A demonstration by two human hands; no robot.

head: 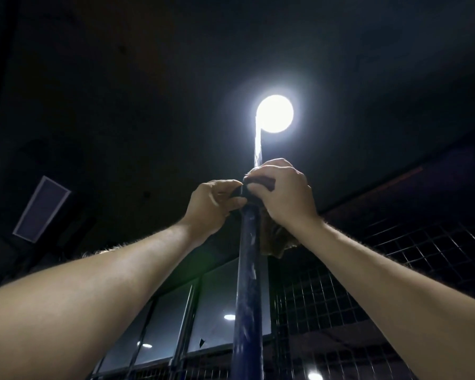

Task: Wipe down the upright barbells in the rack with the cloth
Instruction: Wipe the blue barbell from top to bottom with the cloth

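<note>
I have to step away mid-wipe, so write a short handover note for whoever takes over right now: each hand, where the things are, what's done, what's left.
Left hand: raised overhead, grip closed round the upright barbell and the dark cloth at its collar.
Right hand: just above it, holding the cloth against the bar; loose cloth hangs below the wrist.
Barbell: stands vertical in front of the wire mesh; its thin upper shaft runs up into the ceiling light.
Done: cannot tell from this view how much has been wiped.
Left: wipe along this bar, then the other bars in the rack, which are out of view.
</note>
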